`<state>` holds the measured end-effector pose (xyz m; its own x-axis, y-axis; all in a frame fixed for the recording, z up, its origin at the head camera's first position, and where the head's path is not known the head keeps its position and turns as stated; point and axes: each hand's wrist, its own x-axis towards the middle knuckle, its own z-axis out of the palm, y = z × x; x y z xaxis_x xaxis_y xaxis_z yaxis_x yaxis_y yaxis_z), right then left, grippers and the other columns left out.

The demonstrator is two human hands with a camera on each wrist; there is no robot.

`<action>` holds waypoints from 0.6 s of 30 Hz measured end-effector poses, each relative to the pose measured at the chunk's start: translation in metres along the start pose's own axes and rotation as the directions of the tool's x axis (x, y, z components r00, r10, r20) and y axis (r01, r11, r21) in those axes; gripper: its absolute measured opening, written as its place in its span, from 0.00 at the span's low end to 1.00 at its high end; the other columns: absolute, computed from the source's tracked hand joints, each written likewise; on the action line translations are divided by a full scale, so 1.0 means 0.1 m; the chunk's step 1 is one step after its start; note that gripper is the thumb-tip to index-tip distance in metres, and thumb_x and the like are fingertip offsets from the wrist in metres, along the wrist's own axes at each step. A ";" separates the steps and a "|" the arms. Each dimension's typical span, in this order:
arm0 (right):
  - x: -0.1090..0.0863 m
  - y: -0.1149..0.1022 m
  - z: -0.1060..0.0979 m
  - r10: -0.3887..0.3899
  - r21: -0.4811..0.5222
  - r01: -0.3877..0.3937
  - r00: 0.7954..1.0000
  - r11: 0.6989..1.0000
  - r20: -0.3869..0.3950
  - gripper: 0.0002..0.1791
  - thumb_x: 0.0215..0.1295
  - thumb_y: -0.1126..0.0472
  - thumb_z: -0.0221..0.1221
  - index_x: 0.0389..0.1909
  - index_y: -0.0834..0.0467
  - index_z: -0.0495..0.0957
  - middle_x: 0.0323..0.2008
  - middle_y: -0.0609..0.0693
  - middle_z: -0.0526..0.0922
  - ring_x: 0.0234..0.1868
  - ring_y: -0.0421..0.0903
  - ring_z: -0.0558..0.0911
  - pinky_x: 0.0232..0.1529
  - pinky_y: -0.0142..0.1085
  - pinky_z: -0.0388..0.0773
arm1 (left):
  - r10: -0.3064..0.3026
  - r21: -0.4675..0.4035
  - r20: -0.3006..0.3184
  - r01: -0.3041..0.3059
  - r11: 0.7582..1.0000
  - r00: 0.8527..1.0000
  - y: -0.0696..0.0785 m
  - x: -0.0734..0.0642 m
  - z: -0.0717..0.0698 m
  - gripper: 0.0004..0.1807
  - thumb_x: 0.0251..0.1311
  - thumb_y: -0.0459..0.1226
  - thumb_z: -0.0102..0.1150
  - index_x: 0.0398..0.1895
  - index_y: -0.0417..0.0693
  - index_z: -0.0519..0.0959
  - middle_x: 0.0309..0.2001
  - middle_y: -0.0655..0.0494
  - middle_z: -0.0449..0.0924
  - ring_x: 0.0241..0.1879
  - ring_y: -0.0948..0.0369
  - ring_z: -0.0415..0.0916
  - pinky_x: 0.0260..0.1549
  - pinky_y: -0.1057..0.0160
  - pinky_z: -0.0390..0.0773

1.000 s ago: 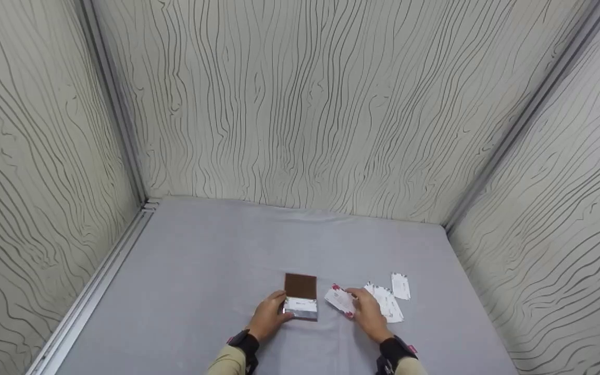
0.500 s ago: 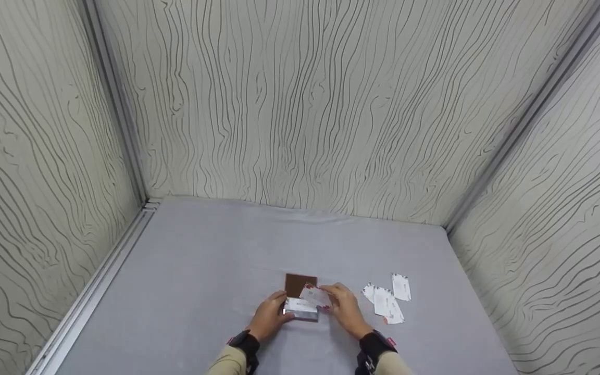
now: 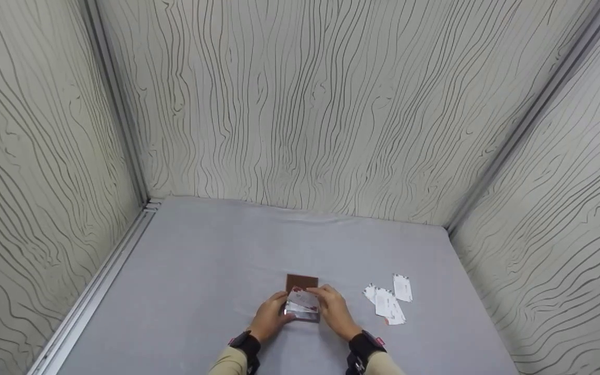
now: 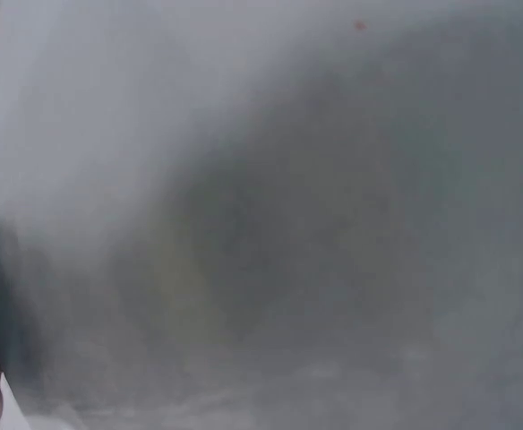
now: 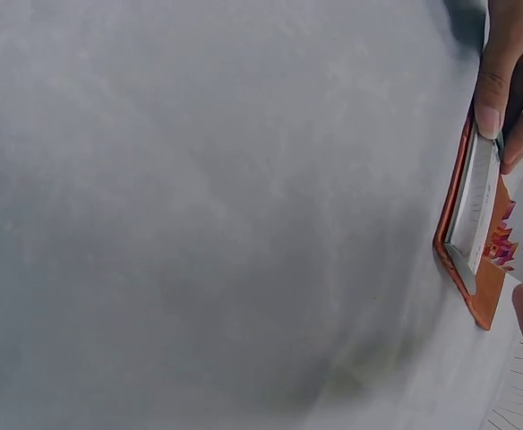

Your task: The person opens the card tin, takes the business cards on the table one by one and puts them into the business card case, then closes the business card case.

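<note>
Your left hand (image 3: 269,316), lower centre of the frame, pinches the left edge of the brown card case (image 3: 302,280) between thumb and fingers. The case lies unfolded on the grey cloth (image 3: 201,260), its brown panel uppermost and a silvery metal compartment nearest you; the right wrist view shows white cards (image 5: 478,202) within that compartment. Over the middle of the case, a white business card (image 3: 302,298) with red corner patterning lies aslant. Your right hand (image 3: 335,311), just right of the case, pinches this card at its right side. Farther right, at lower right of centre, several white cards (image 3: 385,303) overlap in a fan; a single white card (image 3: 402,287) lies just beside them, to the upper right.
</note>
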<state>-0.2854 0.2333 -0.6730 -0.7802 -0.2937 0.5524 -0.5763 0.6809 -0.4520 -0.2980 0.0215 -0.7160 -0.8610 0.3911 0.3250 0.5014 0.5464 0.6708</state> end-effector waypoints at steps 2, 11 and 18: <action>-0.01 0.01 0.02 0.008 -0.004 -0.008 1.000 1.000 0.007 0.19 0.58 0.79 0.59 0.47 0.61 0.84 0.34 0.52 0.80 0.35 0.47 0.79 0.38 0.40 0.81 | -0.002 -0.004 -0.001 0.002 1.000 1.000 0.00 0.00 0.01 0.28 0.52 0.38 0.73 0.53 0.28 0.79 0.57 0.37 0.77 0.57 0.43 0.75 0.57 0.48 0.75; -0.02 0.02 0.08 0.057 -0.072 -0.052 0.996 0.996 0.068 0.19 0.57 0.80 0.58 0.46 0.60 0.85 0.34 0.51 0.79 0.36 0.48 0.79 0.39 0.42 0.80 | 0.015 0.027 -0.027 -0.014 1.000 1.000 -0.01 0.00 0.04 0.29 0.50 0.37 0.74 0.52 0.26 0.78 0.55 0.37 0.77 0.55 0.43 0.76 0.57 0.49 0.76; -0.03 -0.02 0.13 0.048 -0.108 -0.038 0.995 0.993 0.089 0.18 0.58 0.77 0.59 0.46 0.59 0.84 0.35 0.50 0.78 0.38 0.49 0.77 0.39 0.41 0.79 | 0.039 0.029 -0.033 -0.038 0.999 0.999 -0.01 0.00 0.04 0.28 0.50 0.36 0.74 0.53 0.30 0.79 0.55 0.40 0.78 0.55 0.45 0.77 0.56 0.51 0.76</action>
<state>-0.2856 0.2238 -0.6830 -0.8254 -0.3196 0.4653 -0.5165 0.7602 -0.3940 -0.2986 0.0236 -0.7190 -0.8430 0.3876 0.3731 0.5364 0.5523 0.6382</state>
